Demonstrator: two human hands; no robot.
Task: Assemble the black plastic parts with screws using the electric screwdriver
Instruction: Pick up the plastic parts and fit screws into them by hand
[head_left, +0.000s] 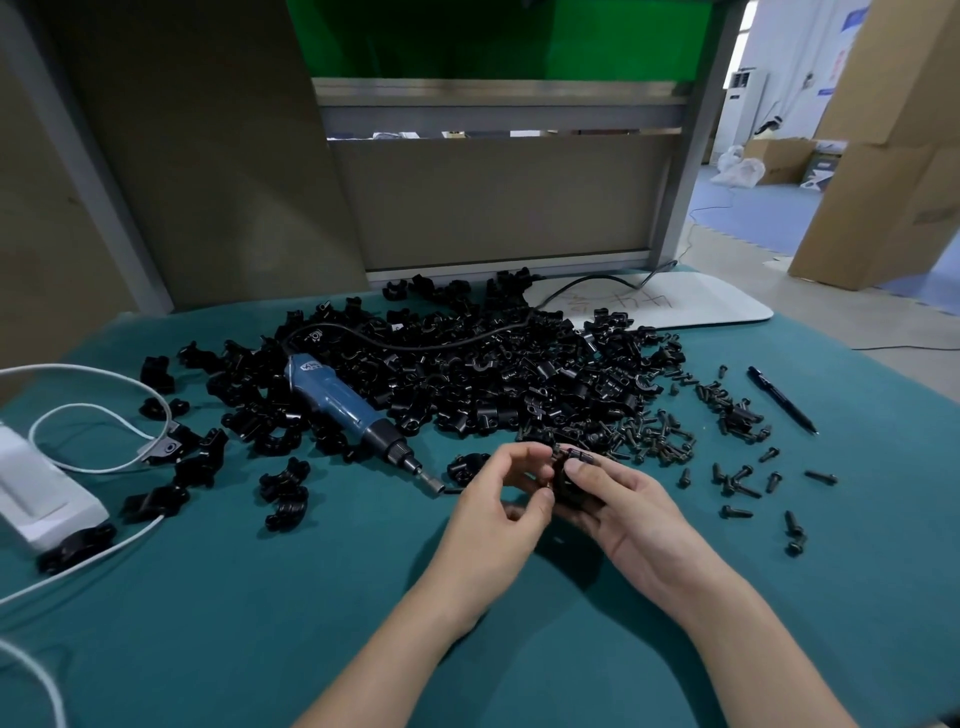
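My right hand (618, 504) grips a small black plastic part (569, 467) just above the green table cover, with the thumb on top of it. My left hand (498, 499) meets it from the left, its thumb and fingertips curled onto the same part. Whether a screw is pinched there I cannot tell. The blue electric screwdriver (337, 400) lies on the table to the left of my hands, its bit pointing toward them. A large pile of black plastic parts (493, 364) lies behind. Loose black screws (654, 431) are scattered just beyond and right of my hands.
A white power unit (36, 488) with white cables sits at the left edge, with assembled black parts (285, 493) near it. A black pen (782, 399) lies at the right. A white board (675, 306) lies at the back right. Grey partition panels stand behind the table.
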